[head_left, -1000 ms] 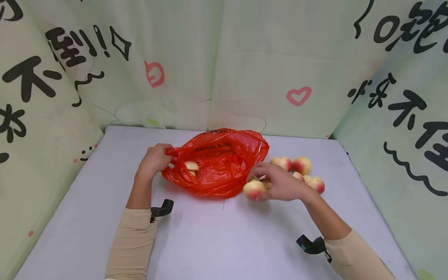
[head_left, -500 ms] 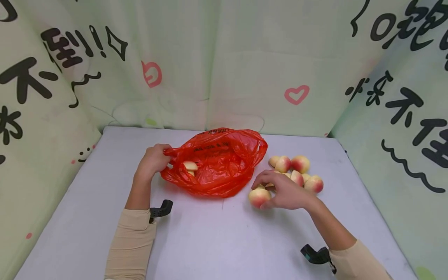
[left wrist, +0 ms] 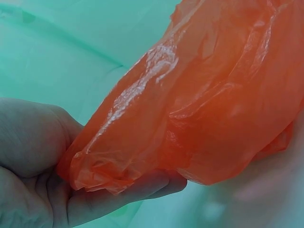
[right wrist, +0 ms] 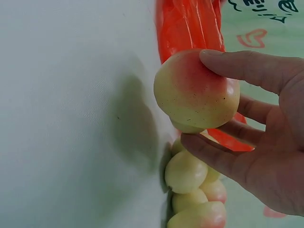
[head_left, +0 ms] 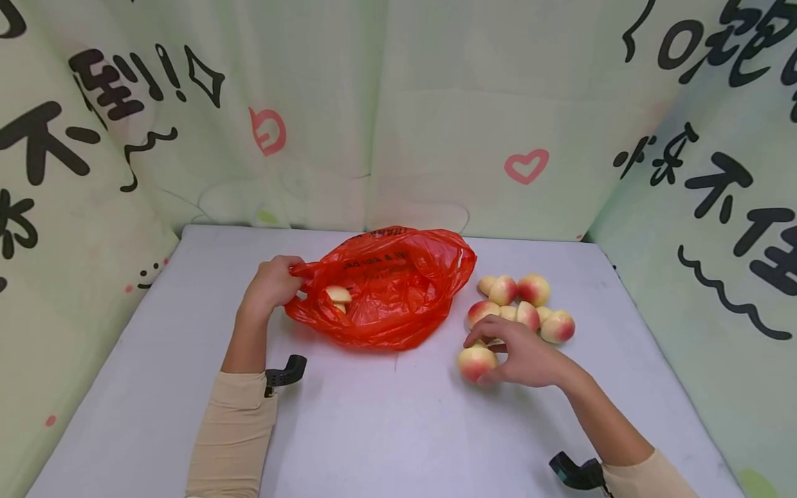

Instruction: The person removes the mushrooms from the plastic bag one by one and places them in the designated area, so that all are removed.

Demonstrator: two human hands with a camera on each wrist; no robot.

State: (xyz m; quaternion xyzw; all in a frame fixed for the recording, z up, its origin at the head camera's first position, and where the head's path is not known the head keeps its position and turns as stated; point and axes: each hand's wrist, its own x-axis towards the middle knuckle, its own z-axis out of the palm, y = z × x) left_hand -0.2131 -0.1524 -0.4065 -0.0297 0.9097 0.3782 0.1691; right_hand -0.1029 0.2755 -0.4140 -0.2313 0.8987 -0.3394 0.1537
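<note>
My left hand grips the left edge of a red plastic bag by its rim, and the bag's mouth gapes toward me. In the left wrist view the crumpled film lies between my thumb and fingers. Pale yellow pieces show inside the bag at its left. Right of the bag, my right hand holds a round yellow-and-red peach-like fruit between thumb and fingertips, with a shadow on the table beside it. A paler bulge behind it is partly hidden.
Several similar yellow-and-red fruits lie clustered on the white table, just beyond my right hand. Pale green printed curtains hang behind the table and along both sides.
My right hand has moved right and toward me with the fruit, away from the bag's right edge. More of the fruit cluster is now visible. My left hand still holds the bag.
</note>
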